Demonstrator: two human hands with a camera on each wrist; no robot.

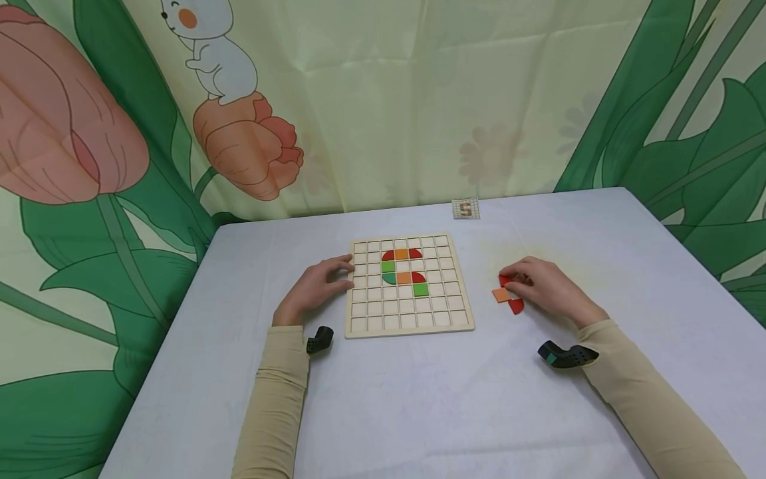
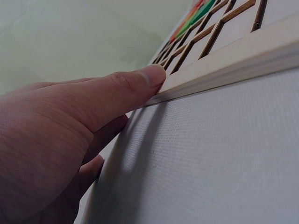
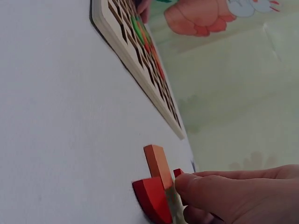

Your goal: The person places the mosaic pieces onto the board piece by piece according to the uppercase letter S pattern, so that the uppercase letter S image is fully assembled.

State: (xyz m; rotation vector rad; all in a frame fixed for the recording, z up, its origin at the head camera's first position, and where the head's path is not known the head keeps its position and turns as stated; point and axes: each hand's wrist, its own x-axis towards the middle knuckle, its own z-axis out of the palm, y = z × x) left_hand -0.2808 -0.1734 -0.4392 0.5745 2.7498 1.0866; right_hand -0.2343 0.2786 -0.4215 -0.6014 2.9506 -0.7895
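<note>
A square wooden grid board (image 1: 443, 303) lies on the table with coloured pieces in some cells: red quarter-rounds (image 1: 415, 253), orange squares (image 1: 401, 254), green squares (image 1: 421, 289) and a teal quarter-round (image 1: 389, 278). At the board's left edge rests my left hand (image 1: 317, 286), its thumb (image 2: 152, 74) touching the rim. Off to the right of the board, my right hand (image 1: 541, 286) pinches a red piece (image 3: 178, 172) between thumb and fingers, which mostly hide it. Close by lie an orange square (image 1: 501, 295) and another red quarter-round (image 1: 516, 306).
A small card with a printed grid pattern (image 1: 465, 209) lies near the table's back edge. White cloth (image 1: 407, 399) covers the table. A printed curtain (image 1: 383, 133) hangs behind it. Both wrists carry black cameras (image 1: 567, 354).
</note>
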